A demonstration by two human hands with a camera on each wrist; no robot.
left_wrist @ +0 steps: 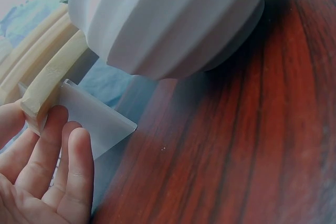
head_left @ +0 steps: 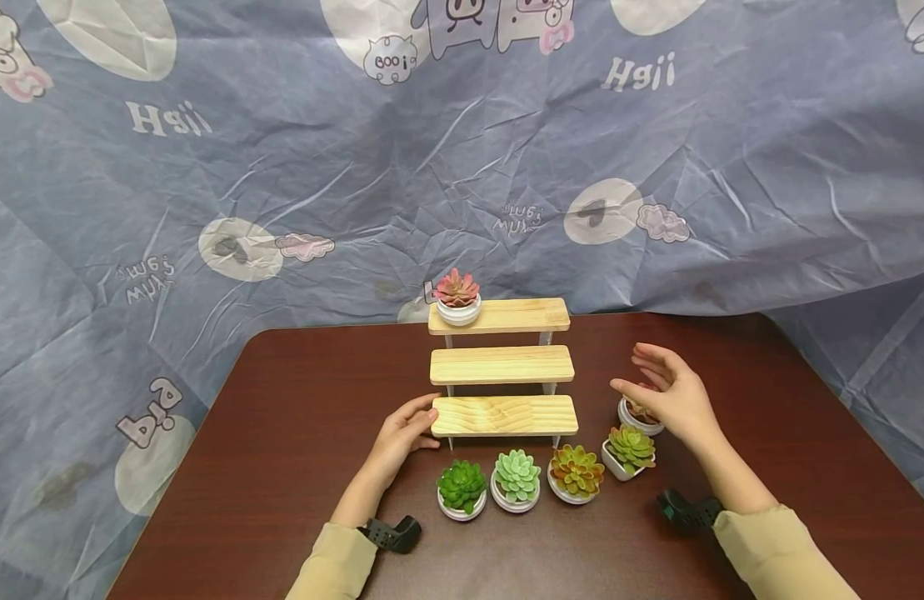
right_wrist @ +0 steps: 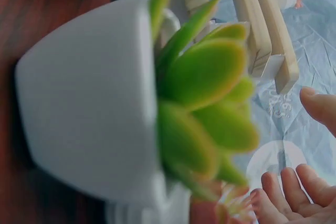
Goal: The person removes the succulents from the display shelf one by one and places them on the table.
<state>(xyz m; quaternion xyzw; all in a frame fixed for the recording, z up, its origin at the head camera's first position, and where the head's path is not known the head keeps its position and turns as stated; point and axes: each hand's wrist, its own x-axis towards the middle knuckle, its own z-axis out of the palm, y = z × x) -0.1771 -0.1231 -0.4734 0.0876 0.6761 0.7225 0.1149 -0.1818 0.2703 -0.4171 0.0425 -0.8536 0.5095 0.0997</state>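
Note:
A three-tier wooden shelf stand (head_left: 504,416) with pale boards stands on the table. My left hand (head_left: 400,433) pinches the left end of its lowest board, thumb above and fingers beneath. In the left wrist view, the fingers (left_wrist: 79,166) curl beside the translucent leg (left_wrist: 94,114). My right hand (head_left: 675,396) hovers over a white round pot (head_left: 641,422) with a reddish succulent, partly hidden by the hand. Its thumb and fingers are spread, holding nothing. Just in front sits a green succulent (head_left: 631,447) in a square white pot (right_wrist: 89,103). A pink succulent (head_left: 457,289) stands on the top board's left end.
Before the stand, a dark green succulent (head_left: 462,487), a pale green succulent (head_left: 516,477) and an orange-green succulent (head_left: 576,472) stand in white pots. The dark brown table (head_left: 304,400) backs onto a blue printed cloth (head_left: 402,183).

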